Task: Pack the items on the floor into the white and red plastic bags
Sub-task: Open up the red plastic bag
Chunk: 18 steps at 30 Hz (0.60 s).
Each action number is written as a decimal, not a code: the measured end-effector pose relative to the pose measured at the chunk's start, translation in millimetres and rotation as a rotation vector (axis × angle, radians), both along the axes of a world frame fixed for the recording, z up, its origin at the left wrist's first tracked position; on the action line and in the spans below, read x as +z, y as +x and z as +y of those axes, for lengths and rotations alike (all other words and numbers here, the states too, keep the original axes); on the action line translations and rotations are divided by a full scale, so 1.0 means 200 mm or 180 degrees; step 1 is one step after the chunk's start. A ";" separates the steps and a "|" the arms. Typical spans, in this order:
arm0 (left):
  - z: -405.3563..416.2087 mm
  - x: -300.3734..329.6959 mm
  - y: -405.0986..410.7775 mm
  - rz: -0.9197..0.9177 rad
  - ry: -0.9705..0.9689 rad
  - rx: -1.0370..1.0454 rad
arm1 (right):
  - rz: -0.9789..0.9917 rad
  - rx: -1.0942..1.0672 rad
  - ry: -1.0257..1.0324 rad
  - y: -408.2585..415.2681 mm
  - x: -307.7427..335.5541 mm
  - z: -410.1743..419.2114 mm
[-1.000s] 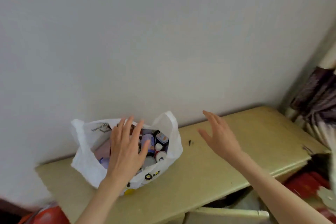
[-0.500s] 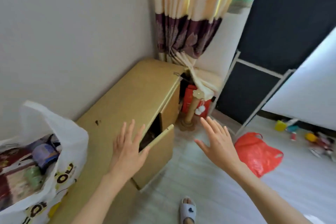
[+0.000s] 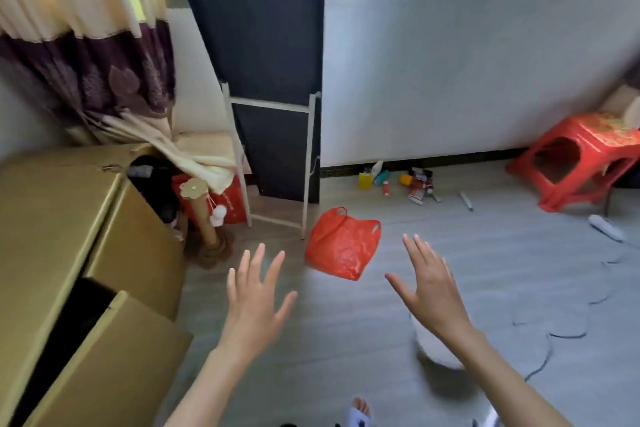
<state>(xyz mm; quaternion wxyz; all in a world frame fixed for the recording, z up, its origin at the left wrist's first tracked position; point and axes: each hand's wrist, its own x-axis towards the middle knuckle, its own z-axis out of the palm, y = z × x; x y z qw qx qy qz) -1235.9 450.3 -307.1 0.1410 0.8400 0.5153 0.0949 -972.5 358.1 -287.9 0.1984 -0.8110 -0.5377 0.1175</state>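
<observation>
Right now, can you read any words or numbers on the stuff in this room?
None can be read.
Red paper bag behind the cardboard scratching post: white marks, too blurred.
Small bottles and tubes on the grey floor: labels too small.
Red plastic stool: gold pattern on top, unreadable.

the red bag (image 3: 341,246) is thin plastic, crinkled and glossy, catching the light in small creases. the floor (image 3: 485,281) looks like smooth grey planks with a matt sheen. the cabinet (image 3: 52,218) is yellowish wood or laminate, smooth and dull. the stool (image 3: 575,159) is moulded red plastic, slightly shiny. the curtain (image 3: 86,45) is soft cloth, cream above and purple below. the frame (image 3: 304,163) looks like white-painted metal.
</observation>
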 end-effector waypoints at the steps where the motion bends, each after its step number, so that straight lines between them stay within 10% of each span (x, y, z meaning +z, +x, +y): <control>1: 0.02 -0.01 0.15 -0.0078 -0.0006 -0.0046 | -0.0036 -0.0070 -0.0026 0.13 0.01 -0.01; 18: 0.57 -0.26 1.34 0.0073 -0.0399 -0.0559 | 0.0110 -0.0572 -0.0594 1.19 -0.13 0.38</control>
